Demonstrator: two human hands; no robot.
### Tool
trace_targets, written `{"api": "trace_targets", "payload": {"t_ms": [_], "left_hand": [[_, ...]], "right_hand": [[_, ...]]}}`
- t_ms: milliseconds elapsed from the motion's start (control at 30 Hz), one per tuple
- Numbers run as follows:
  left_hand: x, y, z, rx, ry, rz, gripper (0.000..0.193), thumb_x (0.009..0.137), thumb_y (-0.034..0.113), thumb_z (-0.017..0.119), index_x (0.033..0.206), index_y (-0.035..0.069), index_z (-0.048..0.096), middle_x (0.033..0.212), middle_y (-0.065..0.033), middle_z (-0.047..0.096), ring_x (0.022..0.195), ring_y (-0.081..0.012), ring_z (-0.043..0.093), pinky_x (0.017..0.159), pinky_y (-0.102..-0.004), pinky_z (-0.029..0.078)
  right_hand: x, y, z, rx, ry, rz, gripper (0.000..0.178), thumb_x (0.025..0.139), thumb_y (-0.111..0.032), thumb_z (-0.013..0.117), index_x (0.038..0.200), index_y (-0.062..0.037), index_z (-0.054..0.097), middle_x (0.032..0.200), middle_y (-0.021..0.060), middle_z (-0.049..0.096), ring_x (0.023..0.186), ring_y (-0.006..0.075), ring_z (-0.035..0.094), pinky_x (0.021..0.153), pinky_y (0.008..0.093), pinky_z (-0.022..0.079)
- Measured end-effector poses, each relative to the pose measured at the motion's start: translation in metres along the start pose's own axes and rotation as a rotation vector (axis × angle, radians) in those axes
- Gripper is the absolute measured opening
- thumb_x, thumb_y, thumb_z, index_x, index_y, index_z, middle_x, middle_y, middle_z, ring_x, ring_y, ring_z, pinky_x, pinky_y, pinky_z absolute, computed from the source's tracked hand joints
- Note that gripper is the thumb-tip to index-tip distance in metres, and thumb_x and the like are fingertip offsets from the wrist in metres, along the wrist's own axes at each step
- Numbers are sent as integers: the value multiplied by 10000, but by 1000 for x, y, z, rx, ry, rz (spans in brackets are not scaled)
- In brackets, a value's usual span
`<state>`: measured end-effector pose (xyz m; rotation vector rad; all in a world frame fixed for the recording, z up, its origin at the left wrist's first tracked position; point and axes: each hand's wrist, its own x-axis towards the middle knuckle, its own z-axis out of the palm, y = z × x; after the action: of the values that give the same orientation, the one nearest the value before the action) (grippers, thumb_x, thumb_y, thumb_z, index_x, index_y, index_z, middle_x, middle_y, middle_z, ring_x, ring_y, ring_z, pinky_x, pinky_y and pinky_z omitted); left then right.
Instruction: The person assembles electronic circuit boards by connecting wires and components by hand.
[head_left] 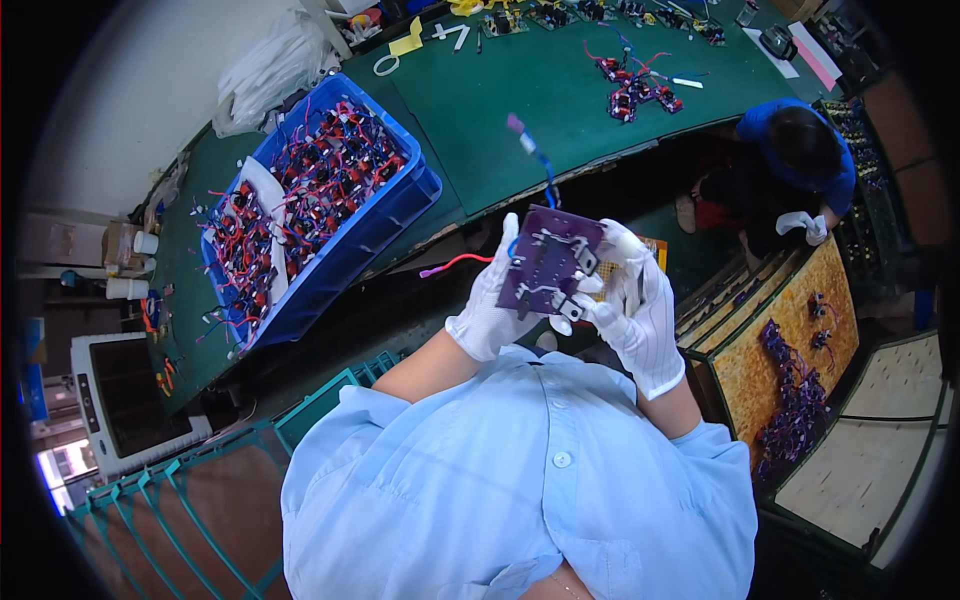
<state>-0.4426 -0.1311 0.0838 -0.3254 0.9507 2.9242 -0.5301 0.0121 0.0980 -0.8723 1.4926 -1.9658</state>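
Up in front of my chest is a purple circuit board, its soldered face toward me, with silvery metal tabs along its right side. My left hand, in a white glove, grips the board's left edge. My right hand, gloved alike, has its fingers closed at the right edge by the metal tabs. A blue wire with a pinkish tip sticks up past the board's top. From its left side a red-pink wire hangs out. The board hides some of the fingers.
A blue crate full of wired boards stands on the green table. More wired boards lie at the far right of it. A person in blue sits at right, near a tan board bearing purple boards.
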Motion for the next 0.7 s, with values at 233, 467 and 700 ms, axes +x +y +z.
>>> {"api": "trace_targets", "payload": {"t_ms": [233,467,700], "left_hand": [[-7,-12,16,292,265,-106,684,859,592,189,1143,41,477,1012,-111,570,873,-174,573,768,-299,464],[-32,-7,38,1041,500,423,563,901,454,328,896,-64,550,709,-91,597,571,-127,550,549,-240,460],[-17,-20,43,1719,292,838,234,802,23,512,1025,-44,495,703,-102,558,549,-191,549,467,-266,437]], "right_hand": [[2,-17,-8,-21,38,42,384,747,-111,628,1080,17,485,899,56,571,805,102,541,729,233,449],[-11,-4,-22,163,112,123,384,724,-131,632,1057,15,509,900,67,569,787,100,542,701,219,439],[-11,-12,-28,-145,38,-196,383,700,-139,665,1015,27,524,790,55,570,647,94,533,600,211,435]]}}
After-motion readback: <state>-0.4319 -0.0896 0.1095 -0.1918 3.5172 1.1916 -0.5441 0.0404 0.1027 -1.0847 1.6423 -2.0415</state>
